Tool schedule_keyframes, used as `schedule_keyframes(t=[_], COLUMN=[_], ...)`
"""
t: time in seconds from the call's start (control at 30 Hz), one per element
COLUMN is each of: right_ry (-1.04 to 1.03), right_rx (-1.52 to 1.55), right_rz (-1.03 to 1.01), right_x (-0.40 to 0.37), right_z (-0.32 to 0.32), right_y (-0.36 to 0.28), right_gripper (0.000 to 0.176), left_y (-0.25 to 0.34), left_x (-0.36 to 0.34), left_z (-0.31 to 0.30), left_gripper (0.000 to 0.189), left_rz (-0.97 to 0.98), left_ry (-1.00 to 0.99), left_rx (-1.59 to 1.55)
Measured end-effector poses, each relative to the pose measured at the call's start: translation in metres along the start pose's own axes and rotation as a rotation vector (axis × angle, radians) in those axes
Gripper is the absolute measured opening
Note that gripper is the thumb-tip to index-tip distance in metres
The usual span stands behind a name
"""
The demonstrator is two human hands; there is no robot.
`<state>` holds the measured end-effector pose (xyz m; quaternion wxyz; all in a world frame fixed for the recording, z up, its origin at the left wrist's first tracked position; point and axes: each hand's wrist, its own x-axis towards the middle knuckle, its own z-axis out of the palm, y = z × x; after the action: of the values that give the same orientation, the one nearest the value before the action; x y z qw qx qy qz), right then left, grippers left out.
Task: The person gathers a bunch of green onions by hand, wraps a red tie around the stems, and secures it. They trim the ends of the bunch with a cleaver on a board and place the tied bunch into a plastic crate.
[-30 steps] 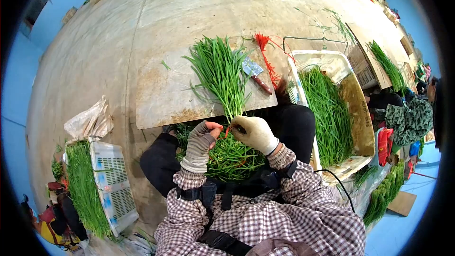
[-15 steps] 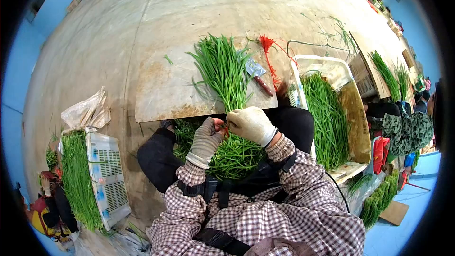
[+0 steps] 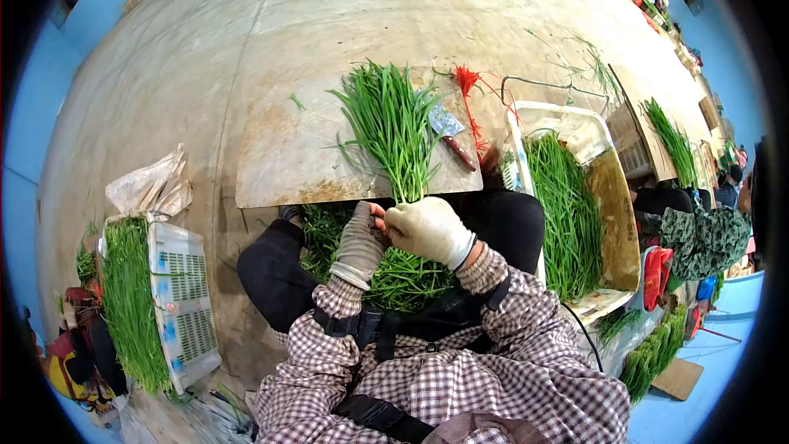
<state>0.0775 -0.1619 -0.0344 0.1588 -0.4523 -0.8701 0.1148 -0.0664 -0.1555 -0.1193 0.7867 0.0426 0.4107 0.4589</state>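
A bunch of long green stalks lies on a flat board, its leafy end pointing away. Its lower end reaches my right hand, which wears a pale glove and is closed around the stalks at the board's near edge. My left hand, in a grey glove with bare fingertips, is pinched close against it; what it holds is hidden. Loose stalks are heaped in my lap under both hands. Beside the bunch on the board are a knife and red ties.
Crates of green stalks stand to the right and left. A crumpled sack lies by the left crate. A bent metal rod is above the right crate. Other people sit at the far left and right edges.
My right hand has turned and shifted slightly down and left, closer to my left fingertips. The red bit seen between the hands no longer shows. The view has shifted a little.
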Motion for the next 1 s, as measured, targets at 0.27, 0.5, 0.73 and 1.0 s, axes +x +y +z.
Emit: schedule_keyframes(t=[0.27,0.5,0.73,1.0], right_ry=[0.403,0.386,0.451,0.455], right_rx=[0.519,1.204,1.239,1.347], right_rz=[0.395,0.297,0.201,0.169], right_x=[-0.021,-0.039,-0.021,-0.027], right_z=[0.031,0.01,0.023,0.025], right_y=[0.031,0.068,0.031,0.012], right_gripper=[0.016,0.06,0.058,0.072], left_y=[0.001,0.031,-0.013,-0.039], left_x=[-0.011,-0.015,-0.024,-0.044], left_z=[-0.009,-0.01,0.029,0.041], left_gripper=[0.004,0.012,0.039,0.028], left_rz=[0.803,0.653,0.502,0.475], left_ry=[-0.052,-0.434,-0.73,-0.519], left_rx=[0.913,0.649,0.299,0.455])
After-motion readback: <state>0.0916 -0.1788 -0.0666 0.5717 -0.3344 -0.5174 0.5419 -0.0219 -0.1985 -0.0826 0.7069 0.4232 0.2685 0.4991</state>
